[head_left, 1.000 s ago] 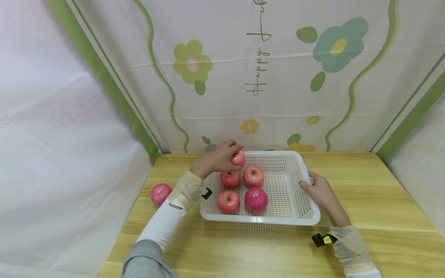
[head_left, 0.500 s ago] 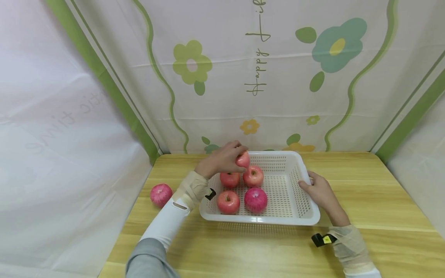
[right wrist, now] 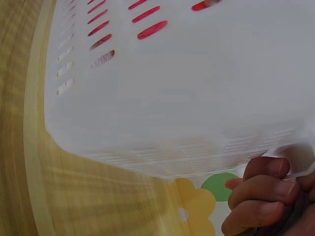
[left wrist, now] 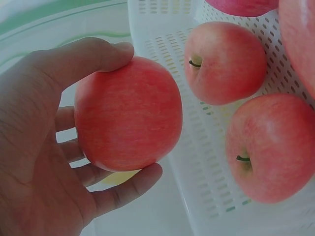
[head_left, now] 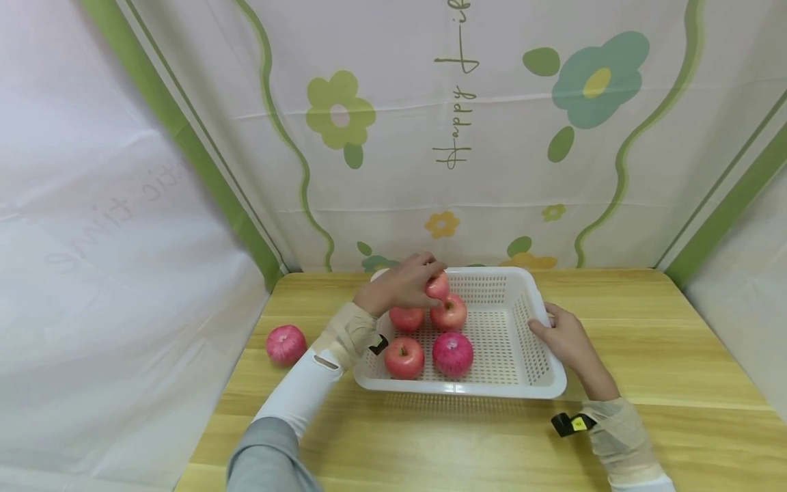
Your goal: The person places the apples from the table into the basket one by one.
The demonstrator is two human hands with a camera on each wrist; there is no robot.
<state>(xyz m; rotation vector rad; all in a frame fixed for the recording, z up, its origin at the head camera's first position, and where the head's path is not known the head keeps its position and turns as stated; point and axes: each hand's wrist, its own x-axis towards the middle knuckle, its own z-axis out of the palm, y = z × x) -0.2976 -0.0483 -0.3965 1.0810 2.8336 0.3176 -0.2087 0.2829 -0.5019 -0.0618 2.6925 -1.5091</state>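
My left hand (head_left: 408,281) grips a red apple (left wrist: 129,115) with thumb and fingers round it, above the back left part of a white plastic basket (head_left: 535,389). Below it in the basket lie a red apple (head_left: 406,318) at the back left, another apple (head_left: 449,313) to its right, an apple (head_left: 404,359) at the front left and a darker pink-red apple (head_left: 453,355) beside that one. On the basket's right rim my right hand (head_left: 565,336) holds on, thumb inside and fingers outside. The right wrist view shows its curled fingers (right wrist: 258,196) at the basket's edge.
One pink-red apple (head_left: 285,345) sits on the wooden table (head_left: 664,355), left of the basket and beside the left forearm. Behind the table hangs a white curtain (head_left: 393,171) printed with flowers. More white cloth (head_left: 123,307) encloses the left side.
My left hand has shifted slightly to the right over the basket, carrying the apple along. The right hand and the basket have stayed in place.
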